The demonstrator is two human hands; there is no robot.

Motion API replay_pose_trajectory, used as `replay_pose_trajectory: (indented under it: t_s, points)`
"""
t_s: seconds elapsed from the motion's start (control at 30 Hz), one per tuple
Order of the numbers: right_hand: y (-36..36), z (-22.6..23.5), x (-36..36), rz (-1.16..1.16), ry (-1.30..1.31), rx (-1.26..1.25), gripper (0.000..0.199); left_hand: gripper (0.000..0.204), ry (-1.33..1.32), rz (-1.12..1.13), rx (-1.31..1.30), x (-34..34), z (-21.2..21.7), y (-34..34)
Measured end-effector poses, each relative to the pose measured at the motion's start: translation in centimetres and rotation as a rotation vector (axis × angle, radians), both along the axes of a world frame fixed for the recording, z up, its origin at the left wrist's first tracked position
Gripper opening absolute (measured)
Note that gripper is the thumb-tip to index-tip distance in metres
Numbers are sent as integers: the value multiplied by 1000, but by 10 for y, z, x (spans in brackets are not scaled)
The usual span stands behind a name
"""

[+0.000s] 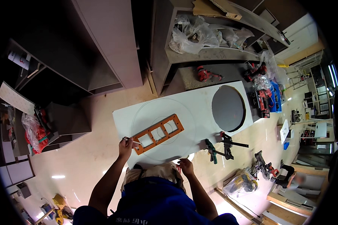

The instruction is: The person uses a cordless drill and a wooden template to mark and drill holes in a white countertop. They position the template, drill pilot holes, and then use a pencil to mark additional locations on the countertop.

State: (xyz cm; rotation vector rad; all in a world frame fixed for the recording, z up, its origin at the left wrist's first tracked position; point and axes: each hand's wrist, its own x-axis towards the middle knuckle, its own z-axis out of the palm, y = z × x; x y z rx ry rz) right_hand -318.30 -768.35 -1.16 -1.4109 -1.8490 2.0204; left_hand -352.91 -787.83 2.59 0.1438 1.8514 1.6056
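Observation:
A white board [124, 119] lies in front of me with thin circles drawn on it and a large round hole at its right end. An orange ladder-shaped template [150, 132] with square openings rests slantwise across the drawn circles. My left hand [126, 146] is closed at the template's lower left end. A thin, pale pencil-like stick [136, 143] juts from its fingers over the template. At the board's near edge, my right hand [185, 166] is closed, its fingertips by a small pale bit that is too small to name.
Two clamps [211, 151] [227, 146] grip the board's near right edge. Behind it a red power tool [205, 74] lies on a grey surface. More red tools [264, 102] and a blue crate [276, 96] stand right. Cabinets [105, 37] rise left. A person [287, 176] sits far right.

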Motion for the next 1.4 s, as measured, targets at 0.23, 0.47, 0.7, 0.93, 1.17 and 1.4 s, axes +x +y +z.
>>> replay_pose_trajectory:
  t_s: [0.23,0.47,0.7,0.93,1.17,1.4]
  points:
    - [-9,-4,23,-74,-63,7,26,24,-153,-110,87,37,-17,42]
    - [-24,-18,58,-187,-119,-97,26,23,-98,-156,74,47,-20,42]
    - [-37,-29,87,-289,-313,-207,27,24,-156,14,96,5,-28,14]
    - [-38,-31,89,-312,-392,-266,27,28,-311,-85,132,27,-19,28]
    - [-27,-31,72,-337,-231,-218,28,36,-212,-115,58,32,-19,16]
    - [-12,-42,60,-336,-88,-127,26,23,825,-286,-520,-13,1,-11]
